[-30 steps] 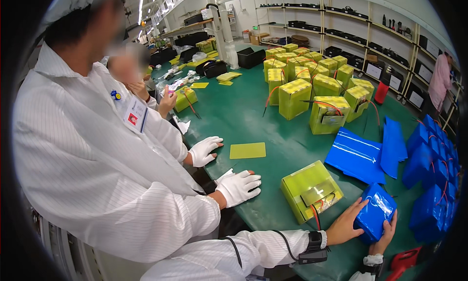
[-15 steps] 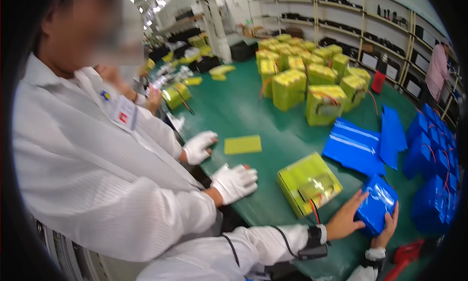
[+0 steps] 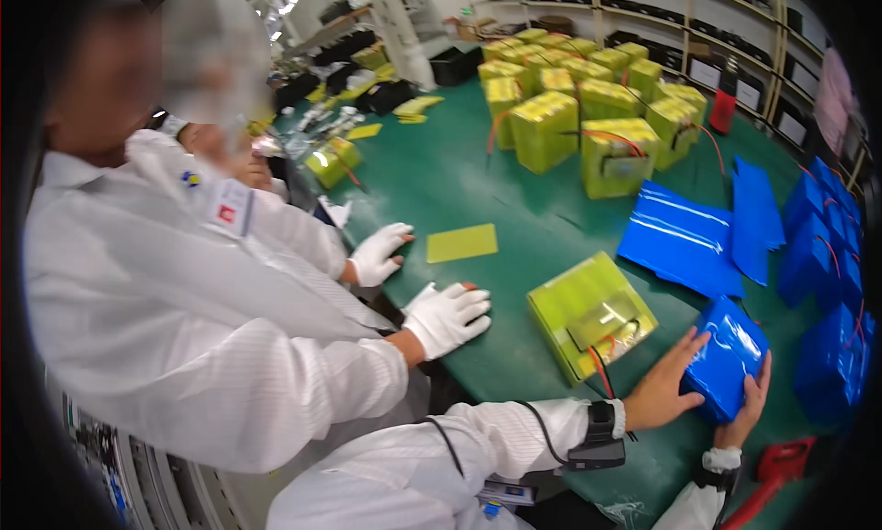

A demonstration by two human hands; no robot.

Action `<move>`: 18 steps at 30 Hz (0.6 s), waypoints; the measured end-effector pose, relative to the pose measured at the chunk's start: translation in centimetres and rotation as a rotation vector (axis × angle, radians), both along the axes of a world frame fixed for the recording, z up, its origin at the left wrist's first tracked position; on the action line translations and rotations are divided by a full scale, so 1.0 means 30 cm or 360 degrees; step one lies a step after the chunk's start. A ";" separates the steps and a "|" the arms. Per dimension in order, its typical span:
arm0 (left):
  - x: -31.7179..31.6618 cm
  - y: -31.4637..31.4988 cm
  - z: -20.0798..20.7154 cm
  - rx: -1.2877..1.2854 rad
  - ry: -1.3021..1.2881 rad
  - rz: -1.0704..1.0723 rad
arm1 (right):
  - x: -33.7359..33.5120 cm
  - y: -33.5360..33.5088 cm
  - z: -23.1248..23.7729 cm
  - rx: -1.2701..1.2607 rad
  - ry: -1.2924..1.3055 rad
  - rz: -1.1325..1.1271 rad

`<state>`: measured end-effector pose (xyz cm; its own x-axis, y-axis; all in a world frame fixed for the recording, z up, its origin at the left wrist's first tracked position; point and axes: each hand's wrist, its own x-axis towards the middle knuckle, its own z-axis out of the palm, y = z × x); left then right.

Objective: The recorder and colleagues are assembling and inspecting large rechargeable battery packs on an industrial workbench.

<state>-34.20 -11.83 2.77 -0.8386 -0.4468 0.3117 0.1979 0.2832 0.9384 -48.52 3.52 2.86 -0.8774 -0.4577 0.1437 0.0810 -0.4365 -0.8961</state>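
Observation:
Near the table's front right, a blue-wrapped battery pack (image 3: 732, 351) rests between my two hands. My left hand (image 3: 663, 385) presses along its left side, fingers reaching onto the top face. On the opposite side my right hand (image 3: 747, 406) curls around the right edge and near corner. Just left of my hands sits a yellow-green battery pack (image 3: 593, 314) with red and black leads at its near end. Blue wrap sleeves (image 3: 682, 241) lie flat beyond the pack I hold.
Blue-wrapped packs (image 3: 827, 351) stand at the right edge. A red heat gun (image 3: 781, 466) lies by my right wrist. Yellow-green packs (image 3: 547, 130) crowd the far table. A co-worker's gloved hands (image 3: 447, 321) rest at the left edge by a yellow-green sheet (image 3: 461, 242).
The view has shifted slightly, so the table and its contents sit higher in the picture. My hands keep the same hold on the blue-wrapped battery pack.

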 end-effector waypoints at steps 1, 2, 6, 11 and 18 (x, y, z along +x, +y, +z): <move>0.000 0.004 0.011 0.0029 -0.0027 -0.0025 | 0.003 -0.007 -0.008 -0.0039 0.0000 0.0034; 0.013 -0.009 0.018 -0.0007 -0.0021 0.0009 | 0.004 -0.017 -0.014 -0.0014 0.0021 0.0012; 0.015 0.000 0.019 0.0010 -0.0109 -0.0015 | 0.004 -0.008 -0.023 0.0027 0.0034 -0.0047; 0.034 -0.008 0.018 -0.0031 -0.0106 0.0004 | 0.014 -0.019 -0.017 0.0018 0.0034 -0.0040; 0.051 -0.028 0.017 -0.0002 -0.0026 -0.0029 | 0.029 -0.024 -0.022 0.0042 0.0088 -0.0064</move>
<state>-32.66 -12.65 3.28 -0.8514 -0.4313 0.2984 0.1877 0.2808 0.9413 -47.64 2.78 2.20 -0.8863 -0.4263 0.1806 0.0141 -0.4148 -0.9098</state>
